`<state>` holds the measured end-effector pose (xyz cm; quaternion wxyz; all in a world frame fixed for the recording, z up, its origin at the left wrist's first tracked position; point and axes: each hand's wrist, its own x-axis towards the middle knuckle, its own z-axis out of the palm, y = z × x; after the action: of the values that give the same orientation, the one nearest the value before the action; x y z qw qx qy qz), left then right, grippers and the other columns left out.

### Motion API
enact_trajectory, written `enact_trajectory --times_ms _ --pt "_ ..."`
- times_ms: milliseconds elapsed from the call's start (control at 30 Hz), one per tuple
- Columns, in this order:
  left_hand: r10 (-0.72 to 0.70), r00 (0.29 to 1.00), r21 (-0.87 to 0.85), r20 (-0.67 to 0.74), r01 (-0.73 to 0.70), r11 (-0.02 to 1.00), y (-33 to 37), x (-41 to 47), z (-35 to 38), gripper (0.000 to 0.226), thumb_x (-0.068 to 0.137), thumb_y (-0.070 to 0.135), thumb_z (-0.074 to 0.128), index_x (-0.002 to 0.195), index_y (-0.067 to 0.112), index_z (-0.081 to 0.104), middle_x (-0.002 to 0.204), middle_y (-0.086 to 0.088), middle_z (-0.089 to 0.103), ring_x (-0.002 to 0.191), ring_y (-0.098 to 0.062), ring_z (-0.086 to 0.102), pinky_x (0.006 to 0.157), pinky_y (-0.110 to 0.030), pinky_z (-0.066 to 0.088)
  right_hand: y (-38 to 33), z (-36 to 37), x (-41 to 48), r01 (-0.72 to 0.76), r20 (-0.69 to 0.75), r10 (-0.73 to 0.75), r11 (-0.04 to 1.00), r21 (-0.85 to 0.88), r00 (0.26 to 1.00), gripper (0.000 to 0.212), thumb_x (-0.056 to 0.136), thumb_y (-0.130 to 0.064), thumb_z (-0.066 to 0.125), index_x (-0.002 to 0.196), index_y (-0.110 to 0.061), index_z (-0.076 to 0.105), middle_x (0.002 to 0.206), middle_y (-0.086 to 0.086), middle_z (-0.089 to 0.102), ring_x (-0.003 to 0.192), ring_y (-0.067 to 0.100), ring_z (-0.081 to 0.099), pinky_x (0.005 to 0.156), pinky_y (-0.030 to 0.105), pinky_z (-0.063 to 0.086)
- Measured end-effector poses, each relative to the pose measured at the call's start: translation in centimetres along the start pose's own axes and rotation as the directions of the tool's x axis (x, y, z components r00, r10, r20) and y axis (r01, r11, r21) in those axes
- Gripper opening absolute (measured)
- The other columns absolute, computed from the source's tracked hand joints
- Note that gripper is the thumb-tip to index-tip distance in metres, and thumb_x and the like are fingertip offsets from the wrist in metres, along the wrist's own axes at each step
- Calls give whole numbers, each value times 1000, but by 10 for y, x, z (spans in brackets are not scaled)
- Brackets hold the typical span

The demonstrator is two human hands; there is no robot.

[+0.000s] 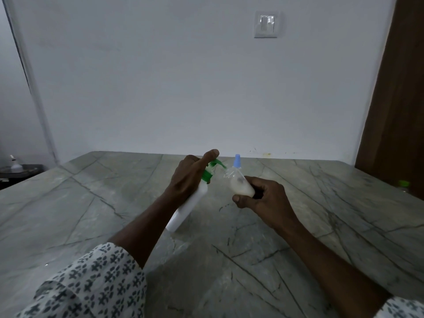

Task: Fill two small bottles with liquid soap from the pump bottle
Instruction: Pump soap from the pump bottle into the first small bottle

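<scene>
Grey veined stone formed the table (91, 203). Towards its middle, the left hand (188, 177) was wrapped round the neck of the white pump bottle (190, 205), with one finger laid over the green pump head (213, 165). The bottle leaned to the right, its bottom corner apparently resting on the table. Its spout met the mouth of a clear small bottle (241, 187), tilted towards it and partly full of white soap. The right hand (263, 198) pinched this bottle round its base with curled fingers and thumb.

Filling looked to be under way. The next move would call for steady presses on the pump, with mouth and spout kept lined up so nothing dripped.

By count there were two hands, one pump bottle and one small bottle in hand. One blue cap (237, 159) showed just behind, probably on the second small bottle, whose body was mostly hidden. Far right stood one green-topped container (403, 183).
</scene>
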<state>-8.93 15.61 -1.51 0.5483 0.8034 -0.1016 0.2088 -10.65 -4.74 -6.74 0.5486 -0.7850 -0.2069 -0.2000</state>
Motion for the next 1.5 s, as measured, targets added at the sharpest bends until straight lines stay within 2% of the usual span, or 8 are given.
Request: enact_trajectory --times_ms 200,433,600,733,1067,1233,1400,1500 --pt "10 1000 5 26 -10 1000 0 0 -1 58 77 66 51 70 14 76 58 -6 69 54 -18 62 72 -39 51 -1 1 -1 9 1 -9 1000 5 1000 51 73 -18 85 121 -11 69 91 5 77 72 17 75 76 39 62" --pt "48 999 -17 -11 -48 999 0 -1 1 46 81 47 47 59 13 69 54 -4 67 55 -22 59 70 -40 47 2 1 -1 7 18 -6 1000 -27 1000 55 70 -17 87 122 -14 69 103 2 76 84 10 73 75 23 59" --pt "41 999 4 -20 -41 999 0 -2 -1 48 83 63 49 59 30 74 57 -3 69 56 -16 63 75 -40 51 -2 2 -2 8 -1 -8 1000 -3 1000 52 72 -18 86 121 -13 69 92 3 77 72 11 74 72 26 60" --pt "40 999 33 1 -40 999 1 -2 -2 56 79 69 51 69 21 78 56 -4 69 56 -17 62 77 -41 52 -2 1 -2 9 -7 -9 1000 2 1000 51 72 -18 86 120 -13 69 90 4 77 72 17 75 75 37 62" --pt "48 999 24 22 -48 999 -3 2 1 55 67 61 47 66 12 74 60 -7 70 63 -26 63 80 -51 53 2 2 -2 19 10 -19 997 -75 1000 60 68 -19 88 124 -17 67 109 -5 73 88 2 68 72 13 54" --pt "57 998 66 6 -57 996 -5 3 1 65 73 70 48 67 12 75 60 -5 71 67 -31 67 85 -55 53 2 0 -1 16 -5 -16 997 -75 1000 56 70 -21 87 123 -16 68 107 -1 75 85 5 70 72 17 56" --pt "21 1000 105 -1 -20 994 -1 1 2 88 70 91 39 65 11 75 62 -6 72 69 -26 68 86 -46 53 2 0 0 18 -14 -19 998 -68 1000 53 71 -20 86 121 -15 69 98 1 76 75 10 73 73 25 60" --pt "-3 1000 85 -2 3 996 0 1 2 73 71 80 48 66 13 76 62 -7 71 66 -28 67 86 -52 54 3 0 0 21 -18 -23 996 -85 1000 54 71 -22 86 122 -15 69 102 1 76 80 11 73 75 24 59"
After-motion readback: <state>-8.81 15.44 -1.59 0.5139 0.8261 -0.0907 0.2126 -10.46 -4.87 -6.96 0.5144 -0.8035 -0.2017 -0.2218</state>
